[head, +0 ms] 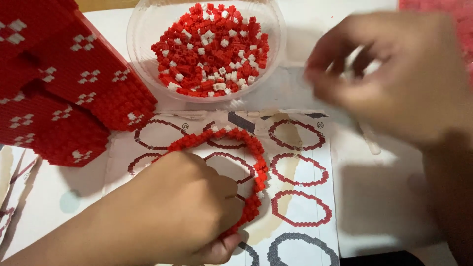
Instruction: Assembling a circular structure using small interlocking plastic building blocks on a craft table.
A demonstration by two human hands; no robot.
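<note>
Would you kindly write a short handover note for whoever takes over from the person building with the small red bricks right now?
Left hand: closed on the lower part of the red brick ring, holding it on the instruction sheet.
Right hand: raised beside the bowl, blurred; whether it holds a brick cannot be told.
Things: clear bowl of red and white bricks at top centre; large red block with white patterns to the left.
Done: the visible arc of the ring is joined up.
Left: the part under the left hand is hidden, so check whether it closes; loose bricks remain in the bowl.
</note>
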